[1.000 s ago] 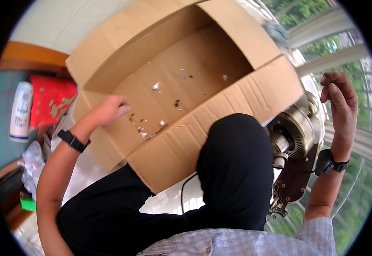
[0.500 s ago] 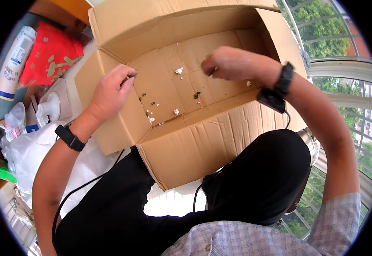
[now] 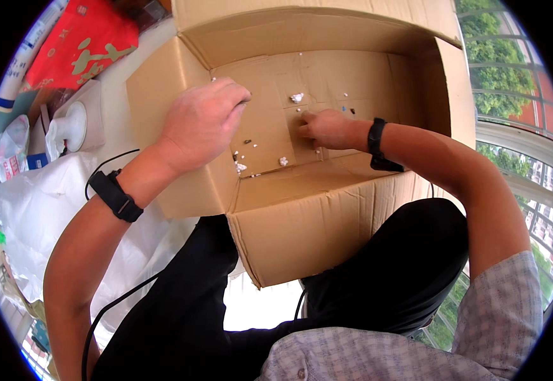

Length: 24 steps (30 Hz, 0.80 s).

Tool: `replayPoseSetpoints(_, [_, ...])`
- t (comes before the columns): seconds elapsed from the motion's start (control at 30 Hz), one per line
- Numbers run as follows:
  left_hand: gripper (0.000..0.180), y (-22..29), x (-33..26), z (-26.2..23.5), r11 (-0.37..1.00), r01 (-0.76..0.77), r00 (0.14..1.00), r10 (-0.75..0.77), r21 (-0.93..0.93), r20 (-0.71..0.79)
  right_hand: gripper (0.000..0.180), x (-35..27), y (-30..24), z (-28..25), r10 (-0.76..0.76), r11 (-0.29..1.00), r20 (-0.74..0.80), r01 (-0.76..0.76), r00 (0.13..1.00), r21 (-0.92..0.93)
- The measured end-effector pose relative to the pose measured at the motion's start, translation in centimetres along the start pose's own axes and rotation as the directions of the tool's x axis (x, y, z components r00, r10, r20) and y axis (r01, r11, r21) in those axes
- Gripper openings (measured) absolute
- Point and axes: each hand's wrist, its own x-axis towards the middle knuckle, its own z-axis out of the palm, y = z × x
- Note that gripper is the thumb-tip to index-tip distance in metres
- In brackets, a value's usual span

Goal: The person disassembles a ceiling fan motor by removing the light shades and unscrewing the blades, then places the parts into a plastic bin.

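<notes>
An open cardboard box (image 3: 308,235) rests against my legs with its flaps folded out. White foam bits, among them one clump (image 3: 297,98) near the middle and another clump (image 3: 283,161) nearer me, lie on its bottom with small dark pieces (image 3: 247,141). My right hand (image 3: 328,129) is down inside the box, its fingers curled together at the bottom; whatever is between them is hidden. Over the left flap hangs my left hand (image 3: 205,120), thumb and fingers pinched together, and I cannot make out anything in them.
To the left are a white plastic bag (image 3: 41,222), a red patterned packet (image 3: 86,47), a white spool-like thing (image 3: 70,129) and a white-and-blue tube (image 3: 26,57). A barred window (image 3: 502,70) is on the right. Black cables run by my left arm.
My right hand has gone down to the bottom of the box, over where several dark pieces lay. My left hand has moved right and looks larger. The whole view has shifted.
</notes>
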Motion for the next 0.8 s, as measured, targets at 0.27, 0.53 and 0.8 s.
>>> replayPoseSetpoints(0.27, [0.007, -0.4, -0.2, 0.0, 0.999, -0.036, 0.999, 0.035, 0.025, 0.035, 0.013, 0.0, -0.3, 0.5, 0.015, 1.000, -0.005, -0.015, 1.000, -0.010])
replayPoseSetpoints(0.53, [0.010, -0.1, 0.3, -0.1, 0.999, 0.034, 0.997, -0.033, -0.005, 0.063, 0.016, 0.0, 1.7, 0.3, 0.097, 0.986, -0.091, -0.083, 0.991, 0.144])
replayPoseSetpoints(0.8, [0.009, 0.2, 0.9, 0.0, 0.999, 0.036, 0.996, -0.034, -0.025, 0.086, 0.014, -0.9, 4.7, -0.7, 0.280, 0.844, -0.122, -0.184, 0.952, 0.503])
